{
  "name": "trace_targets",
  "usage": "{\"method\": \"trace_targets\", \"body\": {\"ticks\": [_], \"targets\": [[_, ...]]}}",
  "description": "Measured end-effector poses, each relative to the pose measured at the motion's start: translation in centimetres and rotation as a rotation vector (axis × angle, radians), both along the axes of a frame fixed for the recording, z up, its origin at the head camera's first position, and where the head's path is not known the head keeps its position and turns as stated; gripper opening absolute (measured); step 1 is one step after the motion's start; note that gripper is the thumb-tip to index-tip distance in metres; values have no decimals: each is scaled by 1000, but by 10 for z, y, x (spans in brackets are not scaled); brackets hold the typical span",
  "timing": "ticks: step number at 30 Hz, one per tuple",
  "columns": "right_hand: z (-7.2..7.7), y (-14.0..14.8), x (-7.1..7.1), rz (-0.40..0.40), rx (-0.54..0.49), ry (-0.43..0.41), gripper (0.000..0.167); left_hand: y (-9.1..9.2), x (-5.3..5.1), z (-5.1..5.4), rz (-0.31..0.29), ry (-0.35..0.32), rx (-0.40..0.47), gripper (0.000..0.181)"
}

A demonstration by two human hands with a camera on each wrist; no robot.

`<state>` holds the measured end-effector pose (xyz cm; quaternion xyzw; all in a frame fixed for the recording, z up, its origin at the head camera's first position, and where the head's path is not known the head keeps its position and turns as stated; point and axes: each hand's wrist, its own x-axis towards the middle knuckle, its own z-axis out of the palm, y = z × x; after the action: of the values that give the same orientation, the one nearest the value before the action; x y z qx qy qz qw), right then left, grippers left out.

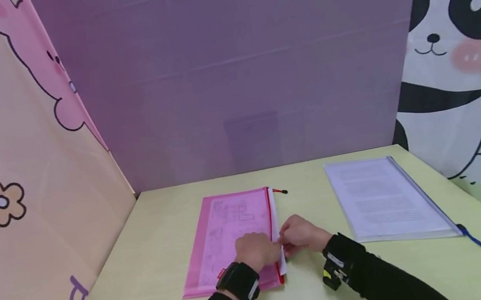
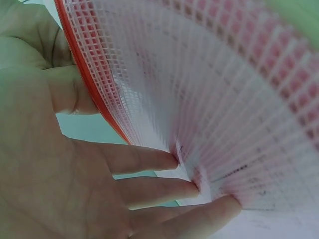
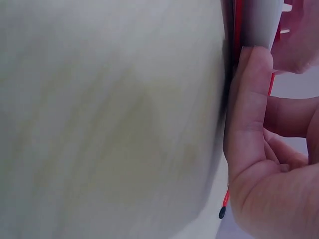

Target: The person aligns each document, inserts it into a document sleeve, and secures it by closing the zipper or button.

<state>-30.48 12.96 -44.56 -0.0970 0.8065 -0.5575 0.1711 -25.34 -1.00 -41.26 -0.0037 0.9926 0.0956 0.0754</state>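
Observation:
A pink mesh zipper pouch (image 1: 223,247) with printed sheets inside lies on the table, its red-edged zipper opening facing right. White papers (image 1: 274,213) stick out a little past that opening. My left hand (image 1: 256,250) lies over the pouch's right edge and grips the zipper edge. In the left wrist view, several fingertips (image 2: 187,186) touch the mesh, which bulges up in a curve. From the right, my right hand (image 1: 302,233) pinches the paper edge at the opening. The right wrist view shows the white papers (image 3: 260,22) between the red edges; its thumb is partly hidden.
To the right lies a clear folder (image 1: 385,200) with printed pages and a dark blue zipper pull (image 1: 471,235). The pouch's red cord with a black end (image 1: 283,192) points right. A purple backdrop (image 1: 241,66) stands behind the pale wooden table (image 1: 155,237), with printed curtains on both sides.

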Motion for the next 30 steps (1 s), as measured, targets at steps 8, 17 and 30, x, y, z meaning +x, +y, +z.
{"method": "trace_targets", "body": {"ticks": [8,17,30], "targets": [[-2,6,7,-55,-27,-31,8,-2,2,0,-11,10,10,45],[0,8,12,-42,-91,-71,7,-2,1,0,-8,-9,33,48],[-3,1,9,7,-89,3,17,-7,2,5,-25,6,72,48]]}}
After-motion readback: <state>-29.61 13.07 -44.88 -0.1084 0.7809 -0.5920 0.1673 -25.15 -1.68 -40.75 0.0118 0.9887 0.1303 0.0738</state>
